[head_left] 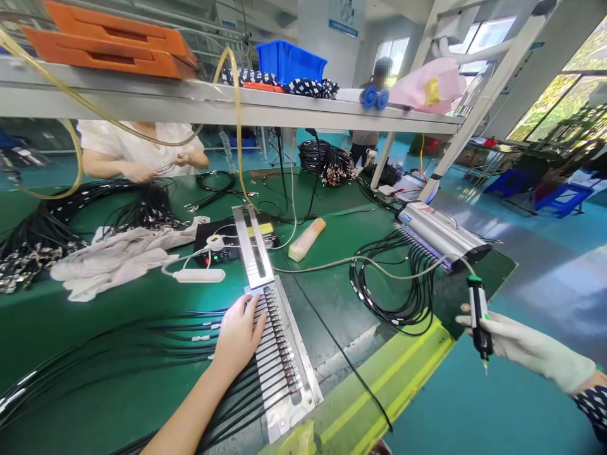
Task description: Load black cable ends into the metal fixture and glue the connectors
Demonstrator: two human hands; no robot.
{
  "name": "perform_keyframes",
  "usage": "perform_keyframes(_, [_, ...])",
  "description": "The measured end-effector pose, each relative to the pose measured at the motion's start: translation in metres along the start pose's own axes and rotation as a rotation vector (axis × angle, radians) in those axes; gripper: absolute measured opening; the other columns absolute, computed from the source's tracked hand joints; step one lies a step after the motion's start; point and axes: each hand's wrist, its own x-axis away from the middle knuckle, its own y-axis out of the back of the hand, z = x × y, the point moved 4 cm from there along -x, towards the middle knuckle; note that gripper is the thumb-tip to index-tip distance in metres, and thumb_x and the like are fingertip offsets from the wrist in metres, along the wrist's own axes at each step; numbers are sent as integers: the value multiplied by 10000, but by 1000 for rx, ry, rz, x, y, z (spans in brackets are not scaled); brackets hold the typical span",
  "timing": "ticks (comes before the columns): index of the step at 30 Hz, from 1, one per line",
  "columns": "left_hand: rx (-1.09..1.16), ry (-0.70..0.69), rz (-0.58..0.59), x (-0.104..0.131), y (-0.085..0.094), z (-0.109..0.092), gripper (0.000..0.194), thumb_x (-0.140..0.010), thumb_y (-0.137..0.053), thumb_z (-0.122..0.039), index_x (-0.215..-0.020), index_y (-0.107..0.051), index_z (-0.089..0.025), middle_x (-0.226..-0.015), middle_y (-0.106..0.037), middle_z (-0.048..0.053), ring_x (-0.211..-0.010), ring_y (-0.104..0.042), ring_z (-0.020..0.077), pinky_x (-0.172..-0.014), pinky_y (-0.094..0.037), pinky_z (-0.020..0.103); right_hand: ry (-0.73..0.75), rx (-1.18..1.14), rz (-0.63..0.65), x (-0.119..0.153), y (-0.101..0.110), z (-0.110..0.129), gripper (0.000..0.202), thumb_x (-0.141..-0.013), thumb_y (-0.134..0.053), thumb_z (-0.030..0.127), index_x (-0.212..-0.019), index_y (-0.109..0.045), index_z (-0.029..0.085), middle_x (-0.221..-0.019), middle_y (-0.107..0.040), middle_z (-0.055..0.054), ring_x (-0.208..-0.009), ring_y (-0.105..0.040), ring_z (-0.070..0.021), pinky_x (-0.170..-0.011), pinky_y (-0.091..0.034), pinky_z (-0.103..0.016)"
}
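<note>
Green table (327, 291), blue floor (550, 291); jig (290, 332) lightly touched by left hand (238, 333) (loosely open); screwdriver (478, 308) gripped by right hand (516, 346), right of jig.

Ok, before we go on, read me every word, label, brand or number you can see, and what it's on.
Nothing reads with certainty.
Blue wall sign: white characters, too blurred.
Black box: lettering by its yellow label and front markings, too small.
Silver machine: blue label, too small.
White cable tags: no print legible.
Tool in the right hand: no lettering I can make out.
</note>
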Motion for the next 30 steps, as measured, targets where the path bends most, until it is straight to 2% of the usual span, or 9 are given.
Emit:
perform_keyframes(3, [3,5,11,0,0,0,454,-985,-398,-391,-1301,-545,-99,-1246,-569,183,-1118,-578,323,-946,-509,484,-166,-276,205,-5,-28,-3,431,-530,-886,328,-945,-768,316,-1093,-718,-164,-852,-709,-297,-738,-594,-398])
perform_keyframes(5, [11,15,14,-1,1,-1,457,-984,-401,-388,-1305,-541,-94,-1247,-566,188,-1126,-571,330,-951,-504,495,-81,-402,274,-13,-64,9,386,-560,-866,308,-924,-740,327,-989,-719,-89,-803,-700,-245,-717,-594,-354])
perform_keyframes(10, [51,47,31,-2,8,-10,424,-975,-426,-337,-1308,-537,-99,-1259,-564,200,-1164,-556,333,-980,-487,514,96,-494,581,-33,-194,31,304,-703,-813,450,-939,-702,293,-848,-659,-20,-772,-666,-200,-688,-595,-326])
perform_keyframes(14, [-17,88,37,-2,9,-14,428,-961,-462,-309,-1347,-512,-132,-1301,-565,179,-1215,-543,302,-1035,-468,477,27,-582,757,-42,-289,31,292,-727,-808,508,-910,-697,310,-928,-685,-13,-773,-660,-183,-635,-593,-318])
perform_keyframes(17, [-31,107,53,-2,9,-16,441,-957,-464,-291,-1365,-494,-128,-1329,-555,193,-1248,-524,318,-1050,-454,506,-1,-605,819,-43,-340,39,283,-768,-786,507,-953,-698,312,-892,-700,-14,-636,-618,-145,-423,-482,-224])
perform_keyframes(20, [-27,101,133,-6,15,-18,449,-952,-467,-263,-1371,-482,-102,-1351,-541,206,-1262,-508,350,-1057,-439,537,15,-626,818,-45,-375,54,346,-771,-777,537,-1003,-684,298,-843,-710,-14,-450,-464,-80,-305,-269,-170])
perform_keyframes(22, [-15,87,203,-12,22,-18,454,-940,-501,-268,-1368,-482,-118,-1353,-540,189,-1235,-521,352,-1038,-455,529,9,-646,795,-48,-394,62,414,-754,-788,552,-1053,-663,295,-849,-717,-8,-404,-387,-51,-312,-236,-166])
perform_keyframes(26, [65,96,269,-26,34,-10,337,-937,-520,-270,-1262,-555,-187,-1237,-584,132,-1068,-585,299,-920,-519,482,74,-611,752,-56,-422,54,475,-791,-756,556,-1151,-610,284,-813,-717,-1,-433,-446,-75,-358,-315,-188])
perform_keyframes(30, [195,104,202,-31,32,5,234,-953,-464,-215,-1150,-589,-192,-1123,-586,110,-1025,-573,257,-903,-514,436,161,-552,758,-63,-437,18,354,-832,-734,507,-1057,-635,252,-965,-753,-67,-660,-636,-157,-499,-491,-250])
